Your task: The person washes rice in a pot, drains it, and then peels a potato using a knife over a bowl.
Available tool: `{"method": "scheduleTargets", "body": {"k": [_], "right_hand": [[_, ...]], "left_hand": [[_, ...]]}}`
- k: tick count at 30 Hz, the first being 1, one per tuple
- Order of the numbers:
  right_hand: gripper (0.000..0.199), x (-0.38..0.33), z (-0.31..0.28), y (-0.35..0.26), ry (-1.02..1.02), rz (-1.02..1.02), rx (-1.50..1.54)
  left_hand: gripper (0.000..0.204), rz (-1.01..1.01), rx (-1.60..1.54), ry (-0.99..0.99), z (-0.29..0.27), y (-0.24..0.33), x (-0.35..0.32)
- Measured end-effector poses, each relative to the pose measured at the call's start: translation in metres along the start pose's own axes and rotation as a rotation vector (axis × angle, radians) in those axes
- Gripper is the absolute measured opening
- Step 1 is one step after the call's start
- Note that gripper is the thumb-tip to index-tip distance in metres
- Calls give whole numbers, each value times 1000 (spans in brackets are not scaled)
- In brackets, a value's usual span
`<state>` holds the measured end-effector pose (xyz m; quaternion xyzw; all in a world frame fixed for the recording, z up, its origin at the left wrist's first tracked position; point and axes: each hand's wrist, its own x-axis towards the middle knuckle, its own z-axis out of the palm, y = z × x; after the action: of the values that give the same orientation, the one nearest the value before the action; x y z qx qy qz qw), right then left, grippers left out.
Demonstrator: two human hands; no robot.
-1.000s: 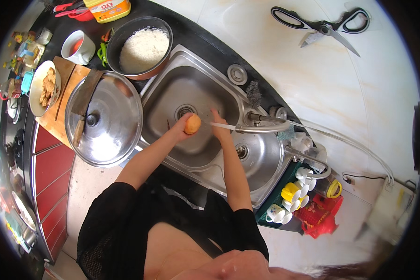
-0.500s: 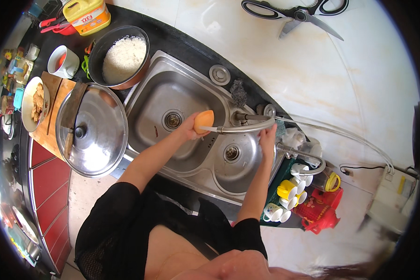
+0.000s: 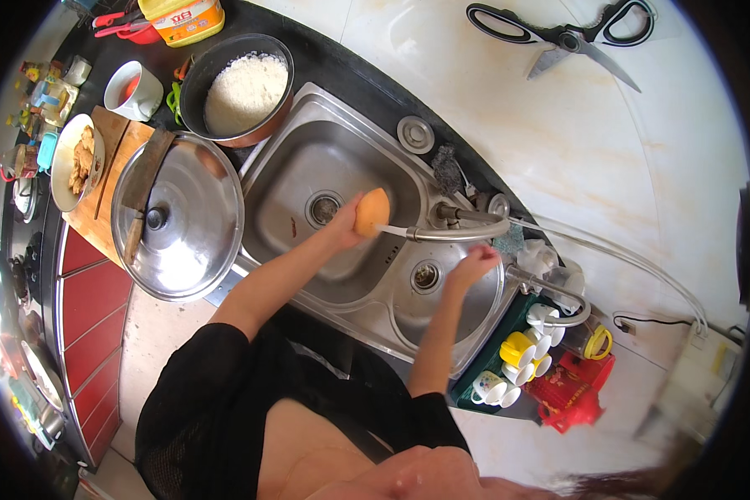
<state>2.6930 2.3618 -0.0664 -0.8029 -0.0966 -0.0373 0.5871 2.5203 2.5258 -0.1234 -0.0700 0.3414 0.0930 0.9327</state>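
My left hand is closed around the edge of a smooth, rounded orange thing, whose kind I cannot make out. It is held over the large basin of the steel sink, right at the mouth of the curved steel faucet. Water runs from the spout onto the orange thing. Over the small basin, just below the faucet's bend, my right hand has its fingers curled in with nothing visible in them.
Left of the sink are a pot of white rice, a steel lid with a cleaver across it, and a bowl of ginger-like pieces. Cups stand on a green tray at right. Scissors hang on the wall.
My right hand has come away from the faucet and moved down over the small basin. My left hand still holds the orange thing at the spout. The whole view has shifted slightly.
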Motion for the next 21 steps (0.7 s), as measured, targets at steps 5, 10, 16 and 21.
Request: {"method": "scheduleTargets", "body": {"k": [5, 10, 16, 21], "right_hand": [[35, -121, 58, -19, -558, -198, 4], [30, -113, 112, -13, -623, 150, 204], [30, -97, 129, -11, -719, 730, 622], [32, -116, 116, -39, -632, 500, 432]], "left_hand": [[40, -8, 129, 143, 18, -17, -15], [34, 482, 830, 185, -4, -20, -8], [31, 1153, 1470, 341, 21, -15, -26], [31, 176, 303, 269, 20, 19, -20]]}}
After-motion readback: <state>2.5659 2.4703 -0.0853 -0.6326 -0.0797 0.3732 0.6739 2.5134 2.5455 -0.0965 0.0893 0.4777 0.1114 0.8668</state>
